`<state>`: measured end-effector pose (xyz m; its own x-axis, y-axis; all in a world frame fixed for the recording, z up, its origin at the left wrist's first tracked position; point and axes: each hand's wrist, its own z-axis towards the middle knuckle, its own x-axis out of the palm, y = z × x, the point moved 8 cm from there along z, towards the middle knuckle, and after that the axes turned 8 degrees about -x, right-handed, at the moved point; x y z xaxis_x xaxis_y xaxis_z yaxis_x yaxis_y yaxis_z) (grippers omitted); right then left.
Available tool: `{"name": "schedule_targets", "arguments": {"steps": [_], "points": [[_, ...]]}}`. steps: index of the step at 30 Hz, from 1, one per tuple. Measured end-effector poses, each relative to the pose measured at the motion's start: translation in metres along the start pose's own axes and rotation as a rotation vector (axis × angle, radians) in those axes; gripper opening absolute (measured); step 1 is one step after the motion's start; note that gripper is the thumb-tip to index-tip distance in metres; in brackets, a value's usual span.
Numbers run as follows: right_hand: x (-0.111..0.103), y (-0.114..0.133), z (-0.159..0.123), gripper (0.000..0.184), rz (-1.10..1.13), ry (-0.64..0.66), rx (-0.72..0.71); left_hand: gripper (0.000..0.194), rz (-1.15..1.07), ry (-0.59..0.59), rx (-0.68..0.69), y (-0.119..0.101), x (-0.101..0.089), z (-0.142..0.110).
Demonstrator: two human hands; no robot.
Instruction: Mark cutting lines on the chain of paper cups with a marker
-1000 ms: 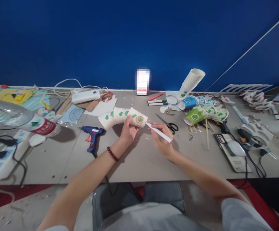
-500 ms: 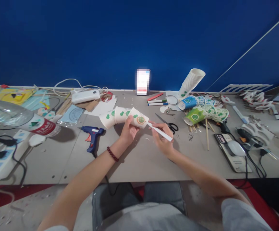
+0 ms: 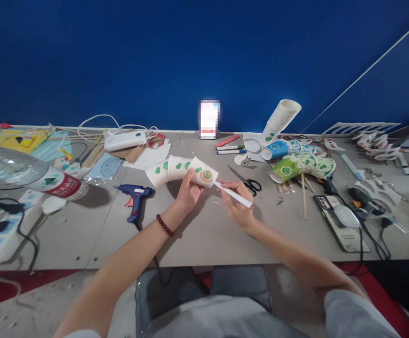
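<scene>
My left hand (image 3: 189, 193) is closed around the right-hand part of a curved chain of white paper cups (image 3: 178, 169) with green dots, its thumb on top. A round green and brown patch (image 3: 206, 175) shows near the chain's right end. My right hand (image 3: 240, 209) grips a white marker (image 3: 237, 196) with a reddish-brown back end. The marker's tip points up and left and reaches the cup's right end, close to the patch. Whether it touches the surface is hard to tell.
To the left lie a blue glue gun (image 3: 135, 199) and a plastic water bottle (image 3: 38, 173). Scissors (image 3: 248, 182), capped markers (image 3: 230, 150), a cup stack (image 3: 281, 119) and coloured cup chains (image 3: 289, 170) are at the right. A lit screen (image 3: 209, 119) stands behind.
The marker's tip and my right fingers have shifted very slightly left along the cup's right end. My left hand and the cup chain stay in place.
</scene>
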<state>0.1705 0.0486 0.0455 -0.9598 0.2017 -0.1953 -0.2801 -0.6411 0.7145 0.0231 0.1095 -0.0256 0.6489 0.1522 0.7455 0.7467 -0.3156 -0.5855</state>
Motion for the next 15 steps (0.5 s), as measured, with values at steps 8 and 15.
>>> {"name": "schedule_targets", "arguments": {"steps": [8,15], "points": [[-0.0035,0.0006,0.0004,0.005,-0.044,-0.026,-0.003,0.034,0.024,-0.010,-0.007,0.0007,-0.0001,-0.0007],[-0.0003,0.0017,-0.0015,0.005,-0.044,0.011,0.002,0.035,0.030,-0.009,-0.003,-0.0007,0.0004,-0.0016]]}}
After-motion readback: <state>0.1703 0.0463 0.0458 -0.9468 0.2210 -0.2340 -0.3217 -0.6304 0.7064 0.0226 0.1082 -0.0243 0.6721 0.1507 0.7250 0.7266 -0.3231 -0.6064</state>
